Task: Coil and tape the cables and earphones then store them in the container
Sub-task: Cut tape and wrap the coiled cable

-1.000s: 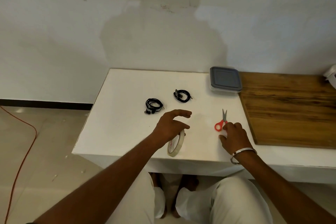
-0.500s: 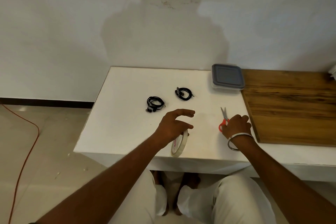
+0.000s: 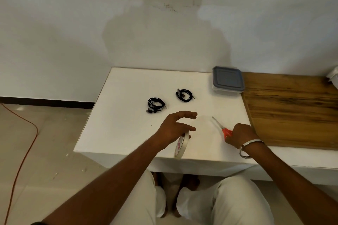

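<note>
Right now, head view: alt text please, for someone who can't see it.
A person's right hand grips red-handled scissors while the left hand holds a tape roll upright on a white table. Two coiled black cables lie beyond, and a lidded container sits at the far right.

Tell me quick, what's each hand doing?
Left hand: holding the tape roll upright.
Right hand: gripping the scissors by the red handles.
</note>
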Demonstrator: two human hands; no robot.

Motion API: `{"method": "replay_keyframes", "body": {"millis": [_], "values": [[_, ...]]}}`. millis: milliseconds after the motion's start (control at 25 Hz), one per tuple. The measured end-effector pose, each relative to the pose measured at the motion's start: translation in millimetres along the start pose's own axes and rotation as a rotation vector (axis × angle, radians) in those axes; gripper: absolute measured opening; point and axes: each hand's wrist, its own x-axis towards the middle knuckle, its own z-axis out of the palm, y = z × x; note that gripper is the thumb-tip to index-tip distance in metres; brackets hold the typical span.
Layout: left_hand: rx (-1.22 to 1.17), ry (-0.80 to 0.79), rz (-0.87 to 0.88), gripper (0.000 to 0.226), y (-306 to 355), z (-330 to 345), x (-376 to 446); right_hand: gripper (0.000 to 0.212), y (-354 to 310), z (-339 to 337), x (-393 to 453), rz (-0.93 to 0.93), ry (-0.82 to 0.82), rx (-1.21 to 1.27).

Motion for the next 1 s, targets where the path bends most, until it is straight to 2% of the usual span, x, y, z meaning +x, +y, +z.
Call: {"method": "replay_keyframes", "body": {"millis": [40, 200, 240, 280, 480, 600, 880, 1000], "values": [[0.002, -0.014, 0.005, 0.050, 0.1, -0.9, -0.3, 0.035, 1.8, -4.3, -4.1, -0.001, -0.055, 0.150], [0.043, -0.051, 0.009, 0.051, 1.2, -2.8, -0.7, 0.018, 0.4, -4.8, -32.5, -0.042, -0.423, 1.079], [0.046, -0.056, 0.011, 0.052, 2.1, -2.4, -1.0, 0.016, 0.3, -2.3, -37.6, -0.061, -0.497, 1.208], [0.043, -0.062, 0.013, 0.052, 2.8, -2.0, -1.5, 0.015, 0.2, 0.4, -40.3, -0.091, -0.554, 1.230], [0.008, -0.106, 0.017, 0.050, 3.0, -5.0, -4.5, 0.008, -1.4, -1.8, -39.2, -0.261, -0.599, 0.684], [0.036, -0.145, 0.009, 0.051, 1.7, -8.1, -2.9, 0.024, -4.0, -8.6, -35.2, -0.296, -0.625, 0.435], [0.093, -0.224, 0.015, 0.046, 4.2, -11.5, -2.1, 0.051, -17.8, -31.8, -27.3, -0.303, -0.708, 0.273], [0.116, -0.238, 0.013, 0.046, 6.1, -11.6, -3.0, 0.044, -24.8, -35.6, -25.7, -0.320, -0.731, 0.256]]}}
